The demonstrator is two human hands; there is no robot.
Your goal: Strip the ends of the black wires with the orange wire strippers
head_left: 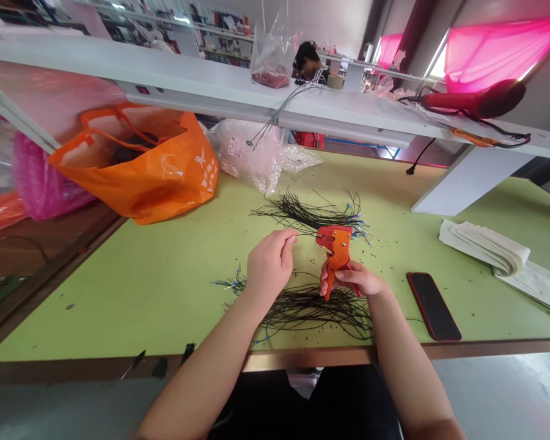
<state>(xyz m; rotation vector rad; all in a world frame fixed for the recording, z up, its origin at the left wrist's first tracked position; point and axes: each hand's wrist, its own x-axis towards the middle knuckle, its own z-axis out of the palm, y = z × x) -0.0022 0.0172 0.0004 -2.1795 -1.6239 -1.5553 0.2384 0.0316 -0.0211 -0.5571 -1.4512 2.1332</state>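
Note:
My right hand [351, 278] is wrapped round the handles of an orange and red wire stripper [338, 250], held upright with its jaws facing left. To its left, my left hand [271, 260] pinches a thin black wire [306, 233] whose far end meets the stripper's jaws. Just behind the tool lies a bundle of black wires [302, 211] with blue and bare tips at its right end. A second pile of black wires [321, 311] is spread beneath both hands near the table's front edge, partly covered by my left forearm.
An orange bag [151, 177] and a clear plastic bag [247, 150] stand at the back left. On the right lie a phone [433, 305] and folded papers [486, 247]. A raised shelf [201, 88] crosses the back, bearing a red heat gun [476, 101]. A person [309, 61] sits beyond.

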